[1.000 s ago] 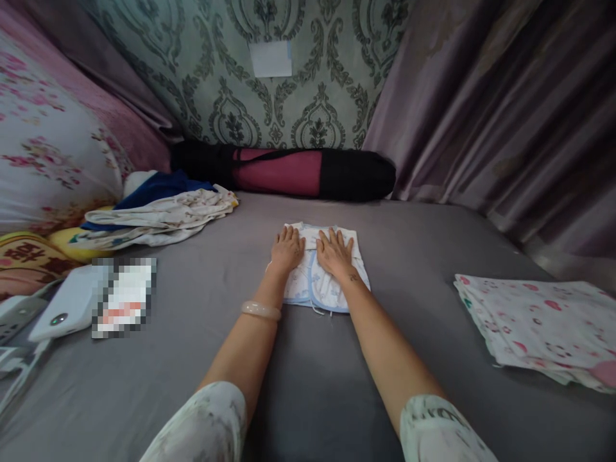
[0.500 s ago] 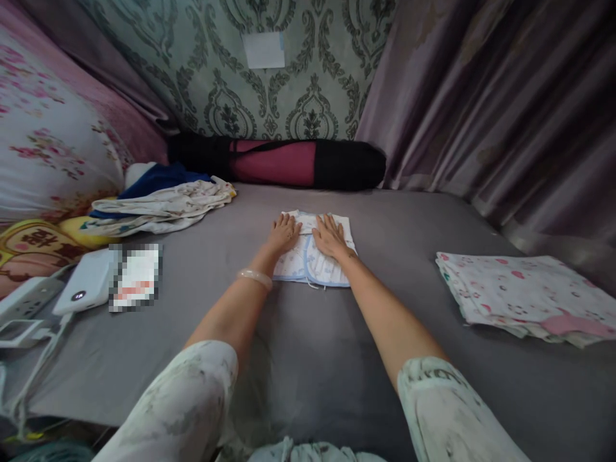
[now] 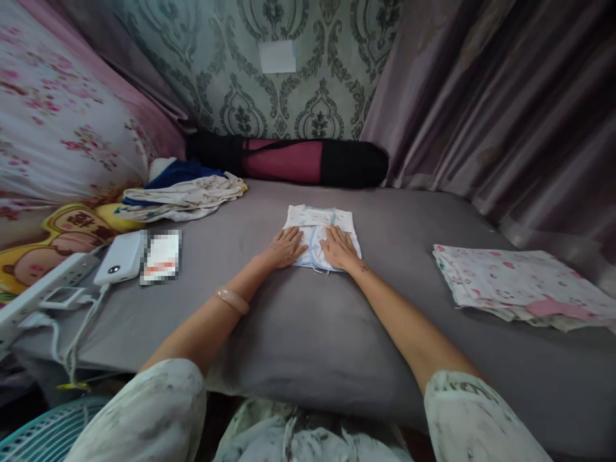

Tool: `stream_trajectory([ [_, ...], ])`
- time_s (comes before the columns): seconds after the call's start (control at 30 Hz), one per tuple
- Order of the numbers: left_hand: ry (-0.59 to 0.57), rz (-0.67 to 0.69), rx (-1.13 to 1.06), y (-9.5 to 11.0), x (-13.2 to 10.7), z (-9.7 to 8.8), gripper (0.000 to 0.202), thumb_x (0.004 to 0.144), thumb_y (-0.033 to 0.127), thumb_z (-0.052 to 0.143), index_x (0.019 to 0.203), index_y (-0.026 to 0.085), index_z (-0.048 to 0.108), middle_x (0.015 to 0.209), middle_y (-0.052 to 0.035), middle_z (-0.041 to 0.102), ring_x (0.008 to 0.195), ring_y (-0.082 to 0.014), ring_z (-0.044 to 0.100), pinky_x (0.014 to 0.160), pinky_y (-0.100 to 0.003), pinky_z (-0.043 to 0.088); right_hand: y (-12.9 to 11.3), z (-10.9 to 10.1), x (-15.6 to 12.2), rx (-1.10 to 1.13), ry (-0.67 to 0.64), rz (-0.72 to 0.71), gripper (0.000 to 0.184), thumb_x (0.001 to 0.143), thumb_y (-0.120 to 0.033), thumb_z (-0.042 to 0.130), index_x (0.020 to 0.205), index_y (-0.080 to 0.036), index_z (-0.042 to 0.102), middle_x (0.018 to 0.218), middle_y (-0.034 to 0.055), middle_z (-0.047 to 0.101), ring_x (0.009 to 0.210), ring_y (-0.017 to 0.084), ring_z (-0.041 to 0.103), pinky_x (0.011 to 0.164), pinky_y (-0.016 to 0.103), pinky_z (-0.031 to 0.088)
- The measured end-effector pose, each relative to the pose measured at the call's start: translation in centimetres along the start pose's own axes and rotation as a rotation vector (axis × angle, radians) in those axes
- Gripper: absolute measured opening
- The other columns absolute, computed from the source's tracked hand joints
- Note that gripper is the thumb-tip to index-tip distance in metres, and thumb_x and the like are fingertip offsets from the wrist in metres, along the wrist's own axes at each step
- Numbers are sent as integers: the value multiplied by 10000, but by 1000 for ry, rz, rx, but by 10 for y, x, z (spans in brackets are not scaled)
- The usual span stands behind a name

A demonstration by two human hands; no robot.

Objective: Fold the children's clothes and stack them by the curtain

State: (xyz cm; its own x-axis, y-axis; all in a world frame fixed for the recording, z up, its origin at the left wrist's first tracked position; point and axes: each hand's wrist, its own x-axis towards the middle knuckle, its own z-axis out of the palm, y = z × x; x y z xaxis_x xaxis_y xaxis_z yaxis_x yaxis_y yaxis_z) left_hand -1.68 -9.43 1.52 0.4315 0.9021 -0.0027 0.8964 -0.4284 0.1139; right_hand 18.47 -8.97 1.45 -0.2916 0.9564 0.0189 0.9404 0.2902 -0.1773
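A small folded baby garment [image 3: 320, 218], white with a faint print and light blue trim, lies flat on the grey bed sheet [image 3: 308, 333]. Its thin white ties stick out at the near edge. My left hand [image 3: 289, 248] rests palm down on the garment's near left part, fingers stretched out. On the near right part lies my right hand [image 3: 341, 248], also flat with fingers spread. Neither hand grips the cloth. The garment's far part, with a folded-over band, shows beyond my fingertips.
To the right sits a stack of folded printed cloth [image 3: 520, 282]. Crumpled clothes [image 3: 187, 196] lie at the far left, near a plush toy [image 3: 72, 237]. A white power bank [image 3: 120, 256] and a power strip [image 3: 52, 292] with cables are at left. A black-and-red long bag [image 3: 283, 160] lines the wall.
Both hands have slid toward me over the garment, from its far part to its near part, and stay flat. The camera view has shifted slightly.
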Motion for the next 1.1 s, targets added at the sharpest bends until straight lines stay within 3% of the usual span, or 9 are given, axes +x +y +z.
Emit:
stream_trajectory([
  [0.4, 31, -43, 9, 9, -9, -1, 596, 978, 421, 231, 1470, 87, 269, 1556, -169, 237, 1451, -255, 166, 1160, -445, 157, -23, -2, -34, 48, -71, -118, 609, 985, -415, 171, 1511, -111, 217, 1585, 118, 143, 1458, 239, 99, 1156, 506, 54],
  [0.6, 16, 136, 14, 26, -33, -11, 519, 971, 279, 226, 1444, 74, 289, 1543, -192, 257, 1436, -251, 222, 1133, -407, 244, -38, -3, -61, 50, -80, -205, 638, 979, -442, 189, 1514, -96, 207, 1585, 127, 134, 1458, 281, 72, 1152, 531, 47],
  [0.7, 8, 163, 4, 32, -45, -14, 481, 967, 256, 245, 1415, 105, 335, 1522, -190, 306, 1411, -240, 293, 1106, -393, 302, -41, -5, -73, 73, -103, -244, 659, 976, -459, 183, 1520, -87, 180, 1582, 119, 151, 1458, 276, 79, 1157, 526, 61],
  [0.87, 7, 178, 5, 23, -59, -13, 456, 979, 342, 286, 1375, 150, 405, 1483, -159, 388, 1385, -240, 342, 1116, -411, 300, -27, -15, -84, 103, -157, -336, 619, 979, -435, 186, 1515, -127, 228, 1576, 77, 191, 1454, 225, 130, 1174, 459, 109],
  [1.1, 88, 202, -17, -19, -73, -20, 417, 983, 405, 316, 1278, 186, 513, 1365, -133, 511, 1280, -230, 466, 1072, -382, 369, 19, -27, -89, 75, -140, -345, 523, 990, -396, 255, 1474, -221, 349, 1557, 47, 267, 1440, 202, 196, 1171, 466, 128],
])
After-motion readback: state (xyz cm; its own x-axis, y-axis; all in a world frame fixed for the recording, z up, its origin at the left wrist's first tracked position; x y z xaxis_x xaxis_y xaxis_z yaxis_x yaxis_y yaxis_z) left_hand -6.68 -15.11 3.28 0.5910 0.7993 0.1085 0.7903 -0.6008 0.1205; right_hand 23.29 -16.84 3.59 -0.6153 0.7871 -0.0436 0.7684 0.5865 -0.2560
